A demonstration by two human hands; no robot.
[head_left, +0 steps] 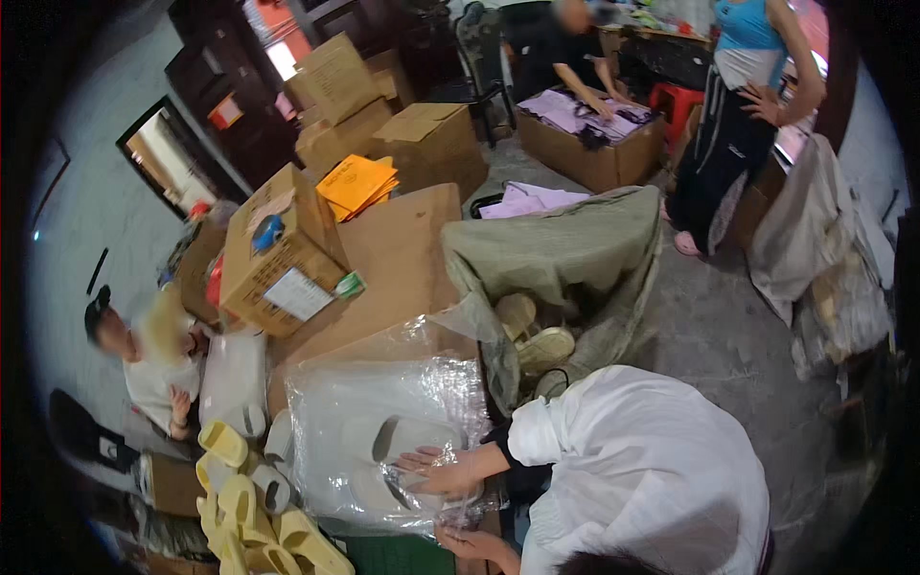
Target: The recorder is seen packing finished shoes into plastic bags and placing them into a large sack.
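Note:
A large clear plastic bag (321, 398) lies on the table in front of me. Pale slippers (356, 441) show through its film. My right hand (441, 470) rests on top of them with its fingers spread, pressing the film. Lower down, at the bag's near edge, my left hand (467, 544) has its fingers against the plastic and seems to pinch it; the fingertips are partly unclear. Left of the bag is a pile of loose yellow slippers (244, 508), with several grey slippers (273, 489) among them.
An open green sack (556, 240) with pale slippers inside stands beyond my hands. A brown carton (278, 259) and orange packets (355, 187) lie on the cardboard. One co-worker (158, 374) is at left, another (575, 72) handles a box of purple pieces, and a third person (733, 125) stands.

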